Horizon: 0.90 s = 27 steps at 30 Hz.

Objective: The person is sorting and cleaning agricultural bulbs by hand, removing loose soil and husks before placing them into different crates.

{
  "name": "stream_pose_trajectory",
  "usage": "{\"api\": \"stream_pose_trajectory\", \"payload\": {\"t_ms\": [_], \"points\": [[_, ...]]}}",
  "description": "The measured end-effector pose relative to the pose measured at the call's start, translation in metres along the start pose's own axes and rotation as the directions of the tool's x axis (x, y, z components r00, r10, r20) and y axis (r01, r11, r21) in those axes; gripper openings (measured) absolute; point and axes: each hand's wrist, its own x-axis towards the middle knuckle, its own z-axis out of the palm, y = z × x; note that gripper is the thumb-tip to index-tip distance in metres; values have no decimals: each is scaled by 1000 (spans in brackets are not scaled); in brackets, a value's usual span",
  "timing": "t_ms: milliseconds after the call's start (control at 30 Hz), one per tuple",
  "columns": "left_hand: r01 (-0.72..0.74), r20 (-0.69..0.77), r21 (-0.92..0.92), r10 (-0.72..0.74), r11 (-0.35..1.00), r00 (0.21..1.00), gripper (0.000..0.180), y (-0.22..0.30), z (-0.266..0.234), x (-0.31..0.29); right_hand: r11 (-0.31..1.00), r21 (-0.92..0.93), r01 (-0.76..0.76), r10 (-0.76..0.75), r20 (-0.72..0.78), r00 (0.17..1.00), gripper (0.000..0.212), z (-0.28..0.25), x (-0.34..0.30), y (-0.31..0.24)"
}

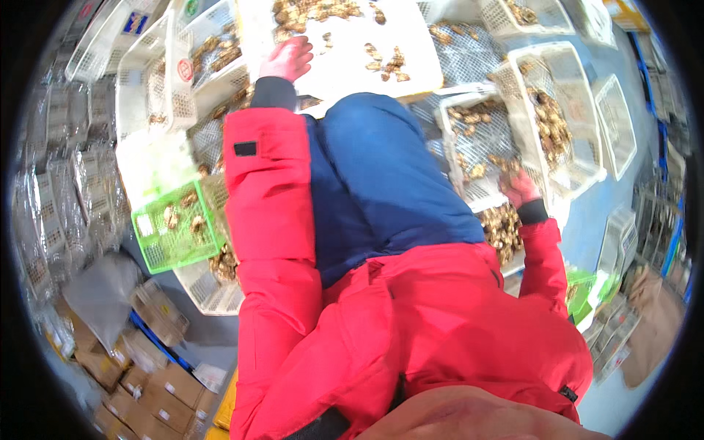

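Note:
My left hand (287, 59) rests at the left edge of a bright white tabletop (352, 62), its fingers stretched out and nothing visible in them. Small brown-and-cream lumpy pieces (387, 62) lie scattered on that top, with a larger heap (312, 11) along its far side. Out to my right, my right hand (519, 187) is at the near right corner of a white mesh basket (449, 143). Its fingers close on a few brown lumpy pieces (504, 164); blur hides their exact kind. More of the same pieces sit inside this basket.
White baskets (587, 132) with brown pieces stand close on my right, and others (136, 92) on my left. A green basket (176, 231) holds a few pieces. Cardboard boxes (165, 396) are at the lower left. Plastic-wrapped stacks (55, 191) line the left side.

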Motion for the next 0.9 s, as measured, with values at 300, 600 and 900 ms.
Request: {"api": "stream_pose_trajectory", "payload": {"t_ms": [300, 600, 900], "points": [[63, -107, 189, -43, 980, 993, 49, -14, -3, -4, 968, -35, 248, -213, 407, 888, 43, 176, 123, -48], [103, -146, 166, -79, 981, 986, 49, -11, -20, -9, 984, -43, 174, -132, 482, 866, 55, 208, 151, -41], [106, -185, 154, -77, 982, 980, 51, -7, -16, -15, 946, -276, 167, -54, 374, 926, 47, 215, 143, -41]]}}
